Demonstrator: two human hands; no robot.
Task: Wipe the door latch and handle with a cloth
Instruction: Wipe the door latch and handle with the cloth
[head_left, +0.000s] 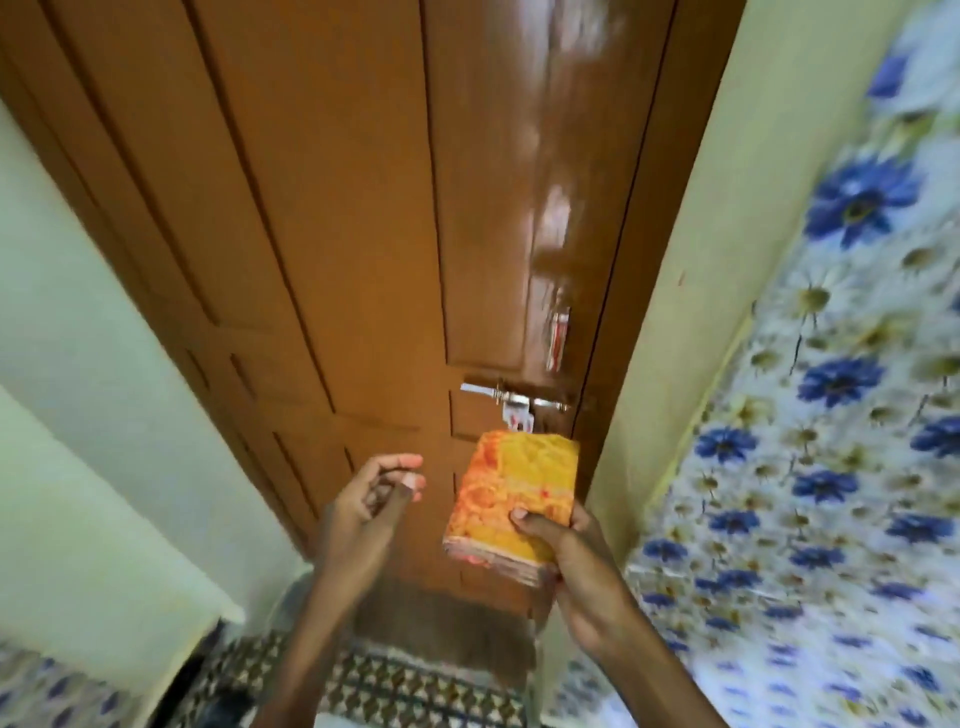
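Note:
A glossy brown wooden door (363, 208) fills the middle of the view. Its silver sliding latch (514, 397) runs across the right side, with a hanging hasp plate below it. Above the latch stands a vertical metal handle (558, 340), blurred by glare. My right hand (576, 566) grips a folded yellow and orange cloth (511, 496) by its lower edge; the cloth's top edge sits just under the latch. My left hand (363, 509) hovers to the left of the cloth, fingers curled apart, holding nothing.
A pale green wall (78, 415) borders the door on the left. On the right is a yellowish door frame (717, 260) and a wall of blue-flowered tiles (831, 415). A patterned mat (395, 680) lies on the floor below.

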